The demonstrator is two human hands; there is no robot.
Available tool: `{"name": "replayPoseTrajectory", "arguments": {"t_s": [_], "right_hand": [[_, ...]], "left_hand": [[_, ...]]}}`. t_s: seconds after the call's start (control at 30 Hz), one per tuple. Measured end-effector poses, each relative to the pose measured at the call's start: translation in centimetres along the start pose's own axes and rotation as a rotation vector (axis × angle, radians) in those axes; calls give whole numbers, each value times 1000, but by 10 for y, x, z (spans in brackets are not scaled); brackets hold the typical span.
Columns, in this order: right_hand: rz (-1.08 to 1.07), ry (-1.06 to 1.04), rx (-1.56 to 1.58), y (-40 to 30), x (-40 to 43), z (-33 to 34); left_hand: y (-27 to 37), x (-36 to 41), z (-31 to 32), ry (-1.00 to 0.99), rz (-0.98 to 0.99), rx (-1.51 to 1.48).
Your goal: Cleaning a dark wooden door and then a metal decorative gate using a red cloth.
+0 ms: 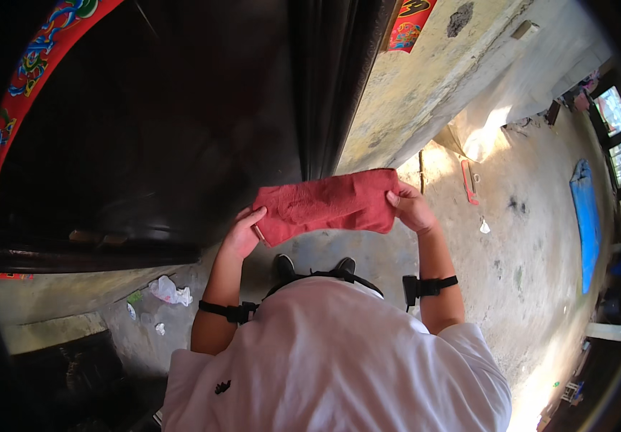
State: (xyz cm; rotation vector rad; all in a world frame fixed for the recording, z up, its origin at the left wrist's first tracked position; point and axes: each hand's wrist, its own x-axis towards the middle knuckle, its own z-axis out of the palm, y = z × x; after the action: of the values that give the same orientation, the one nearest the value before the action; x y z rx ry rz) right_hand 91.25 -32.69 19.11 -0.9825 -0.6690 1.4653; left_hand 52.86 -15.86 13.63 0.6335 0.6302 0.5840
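A red cloth (326,204), which looks folded, is stretched out sideways in front of my body. My left hand (244,232) grips its left end, with the thumb on top. At the opposite end, my right hand (412,206) pinches the cloth between thumb and fingers. The cloth hangs a little in the middle and shows wrinkles. Just beyond it stands a large dark door panel (197,119) with a glossy surface; the cloth looks apart from it, though the gap is hard to judge.
A weathered wall (396,102) borders the door frame on the right. On the concrete floor lie a red-framed hacksaw (469,182), a blue bundle (585,227) and, at left, a crumpled plastic bag (170,290). My shoes (284,264) stand on the floor below the cloth.
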Motion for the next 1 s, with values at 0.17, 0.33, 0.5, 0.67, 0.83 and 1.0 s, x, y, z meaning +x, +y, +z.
{"name": "replayPoseTrajectory", "arguments": {"t_s": [0.17, 0.33, 0.5, 0.67, 0.83, 1.0], "right_hand": [[160, 310, -444, 31, 19, -35], [36, 353, -999, 50, 51, 37], [279, 211, -47, 9, 53, 135], [-40, 195, -67, 29, 58, 95], [-12, 125, -4, -10, 32, 105], [67, 107, 72, -23, 16, 82]], "left_hand": [[-8, 7, 6, 230, 43, 240], [-21, 39, 51, 370, 544, 957], [-42, 11, 149, 109, 866, 1467], [-30, 3, 143, -245, 984, 1400], [-22, 15, 97, 187, 491, 735], [5, 1, 115, -260, -110, 17]]}}
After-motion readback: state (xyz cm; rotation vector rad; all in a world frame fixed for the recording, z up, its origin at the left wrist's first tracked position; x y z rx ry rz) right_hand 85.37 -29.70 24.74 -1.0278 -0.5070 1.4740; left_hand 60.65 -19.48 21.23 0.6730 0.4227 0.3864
